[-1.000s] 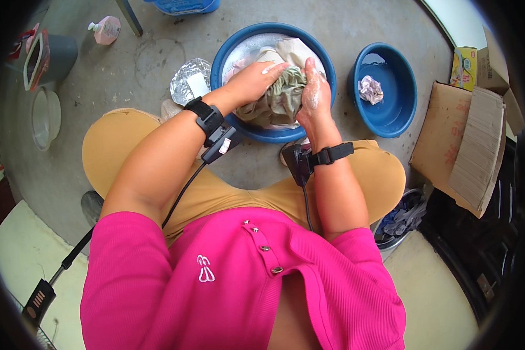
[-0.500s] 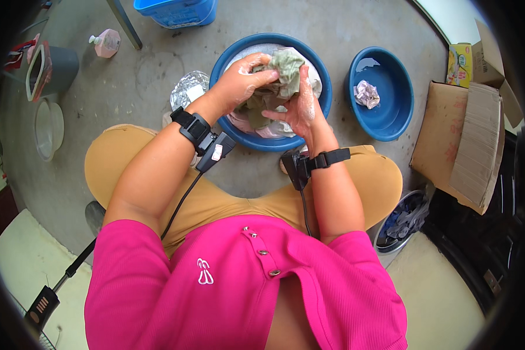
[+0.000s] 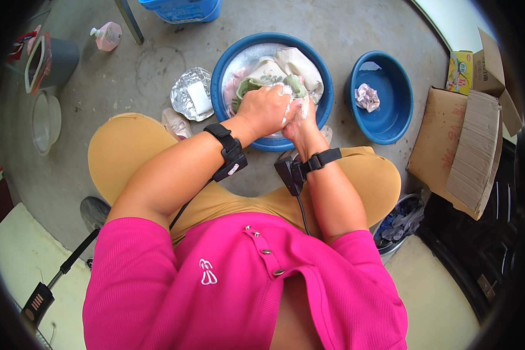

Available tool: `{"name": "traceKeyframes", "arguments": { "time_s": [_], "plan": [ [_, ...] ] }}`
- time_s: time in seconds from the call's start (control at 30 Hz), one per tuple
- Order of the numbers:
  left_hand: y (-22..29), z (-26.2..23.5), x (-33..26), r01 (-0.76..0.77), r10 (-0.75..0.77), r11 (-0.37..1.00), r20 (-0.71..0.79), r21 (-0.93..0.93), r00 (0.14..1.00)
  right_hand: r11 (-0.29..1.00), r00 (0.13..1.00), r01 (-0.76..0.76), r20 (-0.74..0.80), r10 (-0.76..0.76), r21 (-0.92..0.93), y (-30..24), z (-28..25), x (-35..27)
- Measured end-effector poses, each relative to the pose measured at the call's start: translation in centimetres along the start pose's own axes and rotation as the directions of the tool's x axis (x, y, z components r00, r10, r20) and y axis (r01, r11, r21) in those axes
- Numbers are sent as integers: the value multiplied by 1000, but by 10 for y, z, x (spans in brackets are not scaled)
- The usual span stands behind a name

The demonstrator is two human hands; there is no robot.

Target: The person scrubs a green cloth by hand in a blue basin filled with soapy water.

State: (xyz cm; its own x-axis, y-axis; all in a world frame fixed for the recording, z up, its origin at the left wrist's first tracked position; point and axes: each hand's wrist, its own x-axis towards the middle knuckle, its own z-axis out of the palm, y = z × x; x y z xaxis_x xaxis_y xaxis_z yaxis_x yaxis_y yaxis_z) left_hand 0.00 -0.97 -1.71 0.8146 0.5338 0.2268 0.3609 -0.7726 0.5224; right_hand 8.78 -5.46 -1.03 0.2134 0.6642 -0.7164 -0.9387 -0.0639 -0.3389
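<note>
A large blue basin (image 3: 227, 61) of soapy water stands on the concrete floor in front of me. Wet cloth (image 3: 286, 70) in pale green, cream and pink lies in it. My left hand (image 3: 265, 108) and my right hand (image 3: 300, 116) are pressed together over the near side of the basin, both closed on a bunch of the wet cloth with suds on them. A black band with a cable sits on each wrist.
A smaller blue basin (image 3: 391, 122) with a crumpled cloth (image 3: 366, 96) stands to the right. A bar of soap on foil (image 3: 192, 96) lies left of the large basin. A pink bottle (image 3: 108, 35), a grey bucket (image 3: 52, 58), a cardboard box (image 3: 466, 146) and a blue tub (image 3: 181, 9) stand around.
My hands have come down and toward me from the middle of the basin to its near side, squeezing the cloth together. The view has shifted slightly.
</note>
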Motion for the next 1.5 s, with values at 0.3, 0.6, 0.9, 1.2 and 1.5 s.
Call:
{"name": "traceKeyframes", "arguments": {
  "time_s": [0.3,0.6,0.9,1.2,1.5],
  "plan": [
    [-6,-5,12,428,-322,861,357,-275,877,958,977,208,3,-212,-197,-1,-15,13],
    [-33,-12,9,593,-217,298,551,-748,805,843,888,455,221,-404,-288,-16,-16,9],
    [-37,-11,2,271,-254,944,108,-189,961,594,690,675,91,-718,-437,-34,-13,3],
    [-40,-20,14,473,-461,104,379,-875,802,761,788,604,32,-615,-234,-39,-18,5],
    [12,-8,-6,66,-34,941,102,-331,994,982,990,56,-118,-79,-183,-8,-13,9]
  ]
}}
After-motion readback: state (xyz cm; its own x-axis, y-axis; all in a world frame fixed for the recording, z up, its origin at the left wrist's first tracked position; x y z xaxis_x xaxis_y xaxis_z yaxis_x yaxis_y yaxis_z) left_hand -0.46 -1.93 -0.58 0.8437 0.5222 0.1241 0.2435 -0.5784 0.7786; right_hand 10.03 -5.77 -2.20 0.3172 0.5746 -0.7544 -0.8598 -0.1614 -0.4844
